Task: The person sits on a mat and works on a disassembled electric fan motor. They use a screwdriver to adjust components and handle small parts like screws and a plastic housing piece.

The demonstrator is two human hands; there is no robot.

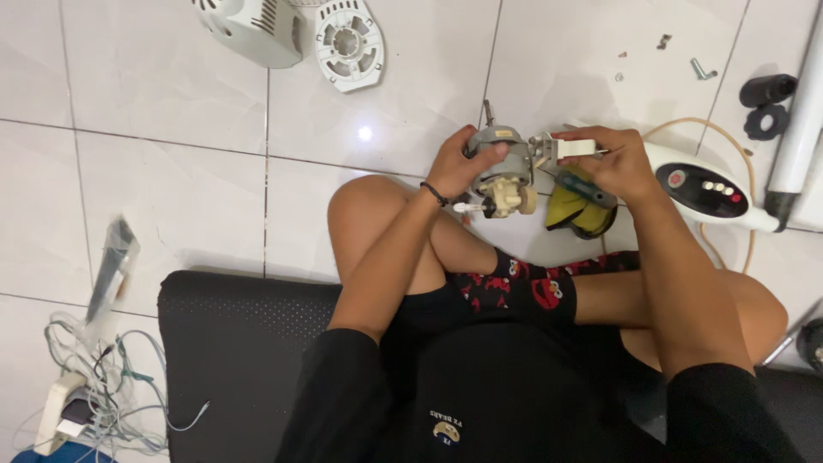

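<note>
Above the knees, a grey fan motor (501,167) sits between both hands: left hand (454,167) gripping its body, right hand (615,163) pinching a white part (573,148) beside it.

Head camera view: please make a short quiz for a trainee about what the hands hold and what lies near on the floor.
1. True or false: the left hand grips the grey motor.
2. What does the right hand hold? A) small white part B) black knob C) loose bolt
3. What colour is the fan housing lying on the tiled floor?

Key: 1 true; 2 A; 3 white.
</note>
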